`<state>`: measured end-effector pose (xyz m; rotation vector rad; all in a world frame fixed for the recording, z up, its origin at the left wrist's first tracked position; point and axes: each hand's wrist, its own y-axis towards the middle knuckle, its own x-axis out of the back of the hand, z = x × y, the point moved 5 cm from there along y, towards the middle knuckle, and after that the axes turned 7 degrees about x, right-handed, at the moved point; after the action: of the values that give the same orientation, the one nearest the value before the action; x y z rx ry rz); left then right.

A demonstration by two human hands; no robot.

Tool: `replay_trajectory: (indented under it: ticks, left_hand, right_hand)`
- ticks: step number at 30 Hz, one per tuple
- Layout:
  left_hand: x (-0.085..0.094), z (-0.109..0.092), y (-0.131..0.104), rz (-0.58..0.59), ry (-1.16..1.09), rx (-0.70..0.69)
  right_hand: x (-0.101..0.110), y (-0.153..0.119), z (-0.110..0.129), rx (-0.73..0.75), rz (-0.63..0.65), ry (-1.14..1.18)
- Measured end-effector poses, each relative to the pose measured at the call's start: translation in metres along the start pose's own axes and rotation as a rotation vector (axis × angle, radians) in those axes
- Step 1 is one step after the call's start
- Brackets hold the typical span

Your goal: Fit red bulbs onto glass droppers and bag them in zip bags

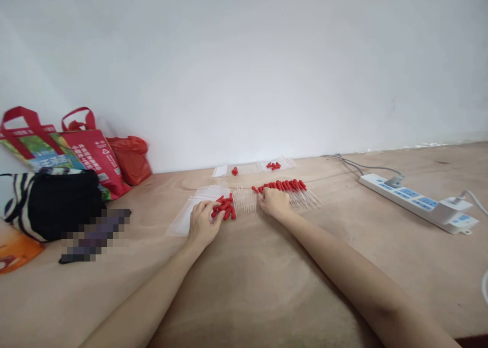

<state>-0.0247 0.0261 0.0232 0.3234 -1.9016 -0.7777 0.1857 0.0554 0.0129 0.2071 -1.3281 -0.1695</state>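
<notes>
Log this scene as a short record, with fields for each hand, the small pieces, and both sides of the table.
Left hand: at the loose red pieces; grip unclear
Right hand: by the row of red-tipped sticks; fingertips hidden
Between hands: pale sticks
Far left: red plastic bag, black bag
Far right: power strip

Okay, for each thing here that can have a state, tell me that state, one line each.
Left hand: fingers curved at loose red pieces
Right hand: curled by red-ended sticks, grip hidden
Loose red pieces: heaped
Red-ended sticks: lined up side by side
Bare sticks: side by side, no red ends
Clear bag: lying flat
Power strip: plugs inserted
Shopping bags: upright, handles raised
</notes>
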Motion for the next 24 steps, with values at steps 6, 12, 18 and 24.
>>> replay_trajectory:
  ticks: [6, 12, 18, 24]
  left_hand:
    - [-0.014, 0.016, 0.003, 0.122, -0.085, 0.078]
    - [-0.018, 0.018, 0.005, 0.158, -0.114, 0.113]
    - [-0.021, 0.02, 0.009, 0.203, -0.113, 0.131]
    - [-0.011, 0.007, 0.01, 0.094, -0.049, 0.018]
  right_hand:
    - [-0.002, -0.002, 0.003, -0.023, 0.094, -0.015]
    - [-0.005, 0.0, 0.009, 0.007, 0.152, -0.014]
    - [-0.005, -0.002, 0.013, 0.021, 0.188, -0.013]
    - [-0.001, -0.015, 0.011, 0.036, 0.106, -0.022]
